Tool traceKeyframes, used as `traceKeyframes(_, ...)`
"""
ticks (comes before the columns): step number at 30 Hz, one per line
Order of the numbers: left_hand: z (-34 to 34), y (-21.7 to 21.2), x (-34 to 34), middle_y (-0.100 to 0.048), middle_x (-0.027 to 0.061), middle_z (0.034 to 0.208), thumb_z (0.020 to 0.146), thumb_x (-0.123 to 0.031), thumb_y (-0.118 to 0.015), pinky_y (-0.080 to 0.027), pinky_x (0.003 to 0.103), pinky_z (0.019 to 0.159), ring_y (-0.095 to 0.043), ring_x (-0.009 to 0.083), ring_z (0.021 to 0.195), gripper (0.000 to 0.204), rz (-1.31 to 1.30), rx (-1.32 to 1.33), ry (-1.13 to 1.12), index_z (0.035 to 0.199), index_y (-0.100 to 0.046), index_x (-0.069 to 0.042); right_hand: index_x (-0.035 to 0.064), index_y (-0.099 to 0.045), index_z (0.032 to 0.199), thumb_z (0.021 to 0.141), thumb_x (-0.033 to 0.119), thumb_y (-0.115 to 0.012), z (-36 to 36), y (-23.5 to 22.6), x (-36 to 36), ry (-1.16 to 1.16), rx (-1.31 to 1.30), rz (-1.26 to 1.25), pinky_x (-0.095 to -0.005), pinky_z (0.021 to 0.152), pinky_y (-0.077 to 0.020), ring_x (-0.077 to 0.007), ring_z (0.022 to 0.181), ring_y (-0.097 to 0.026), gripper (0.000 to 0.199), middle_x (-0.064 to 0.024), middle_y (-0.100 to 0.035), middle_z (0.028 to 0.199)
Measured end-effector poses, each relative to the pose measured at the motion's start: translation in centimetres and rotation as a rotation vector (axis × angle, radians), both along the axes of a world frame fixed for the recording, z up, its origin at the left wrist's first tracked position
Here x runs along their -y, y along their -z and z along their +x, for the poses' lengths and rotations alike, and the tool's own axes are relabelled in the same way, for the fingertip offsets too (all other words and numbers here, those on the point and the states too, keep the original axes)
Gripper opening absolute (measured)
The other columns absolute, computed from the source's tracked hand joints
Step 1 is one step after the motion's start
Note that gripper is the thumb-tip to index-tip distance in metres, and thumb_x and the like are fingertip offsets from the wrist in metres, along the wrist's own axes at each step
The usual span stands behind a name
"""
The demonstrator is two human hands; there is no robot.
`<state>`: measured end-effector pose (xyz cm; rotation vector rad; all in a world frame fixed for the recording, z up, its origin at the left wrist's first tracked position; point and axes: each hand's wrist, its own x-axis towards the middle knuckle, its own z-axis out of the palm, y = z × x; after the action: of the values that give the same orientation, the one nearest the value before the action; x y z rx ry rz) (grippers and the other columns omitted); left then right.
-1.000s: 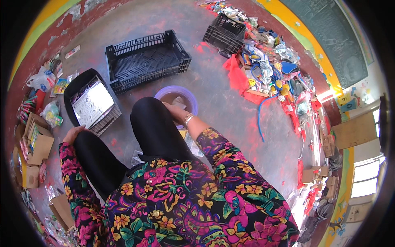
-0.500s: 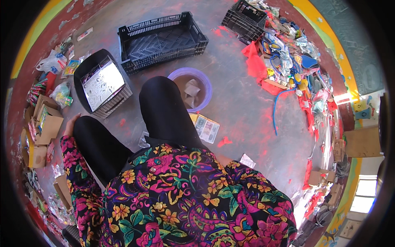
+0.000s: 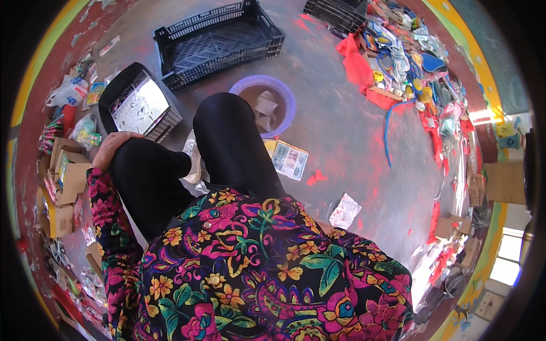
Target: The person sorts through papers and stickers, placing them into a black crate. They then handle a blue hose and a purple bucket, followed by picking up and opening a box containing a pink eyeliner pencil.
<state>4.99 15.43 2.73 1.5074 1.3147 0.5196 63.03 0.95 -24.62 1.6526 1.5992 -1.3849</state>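
Note:
My left hand (image 3: 115,146) lies flat over my bent left knee, its fingers stretched out and holding nothing. Beyond it stands a dark woven-sided bin (image 3: 165,132) with a white printed sheet (image 3: 141,108) in its opening. My right hand is hidden; only a little skin shows beside the flowered sleeve. Near that sleeve a crumpled whitish paper (image 3: 345,211) lies on the floor. A purple-rimmed basin (image 3: 291,111) stands past my right knee, with brownish contents and pale, cloth-like pieces (image 3: 265,109) in it. Close to the basin is a flat, yellow-edged printed packet (image 3: 289,161).
A black plastic crate (image 3: 219,42) sits ahead, and another black crate (image 3: 335,14) farther right. Mixed scraps (image 3: 392,62) line the right wall, with a blue cord (image 3: 388,136) trailing out. Cardboard boxes (image 3: 74,179) and plastic bags (image 3: 67,91) line the left.
My left hand has moved from beside the thigh up onto my left knee. That leg has shifted and a shoe now shows between my legs. The view has tilted slightly.

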Motion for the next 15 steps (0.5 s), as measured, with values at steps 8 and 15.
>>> traceKeyframes(8,7.8,1.7,-5.3,-0.056,0.0237,0.069,0.08,-0.025,-0.05,-0.044,0.046,0.065,-0.055,0.0405,0.07,0.032,0.245,-0.635,0.406,0.067,-0.059,0.004,0.0085,-0.059,0.108,0.085,0.041,-0.05,-0.7,-2.2,3.7,0.181,0.038,-0.038,-0.0273,0.063,-0.0469,-0.0147,0.077,-0.059,0.041,-0.0061,-0.063,0.09)
traceKeyframes(15,13.6,2.9,-9.7,-0.057,0.0185,0.066,0.076,-0.018,-0.053,-0.045,0.044,0.061,-0.056,0.0358,0.066,0.021,0.465,-0.478,0.569,0.067,-0.059,0.0,0.0082,-0.059,0.107,0.084,0.041,-0.05,-0.3,-3.7,8.3,0.337,0.084,-0.049,-0.0287,0.065,-0.0474,-0.0164,0.079,-0.06,0.041,-0.007,-0.064,0.092)
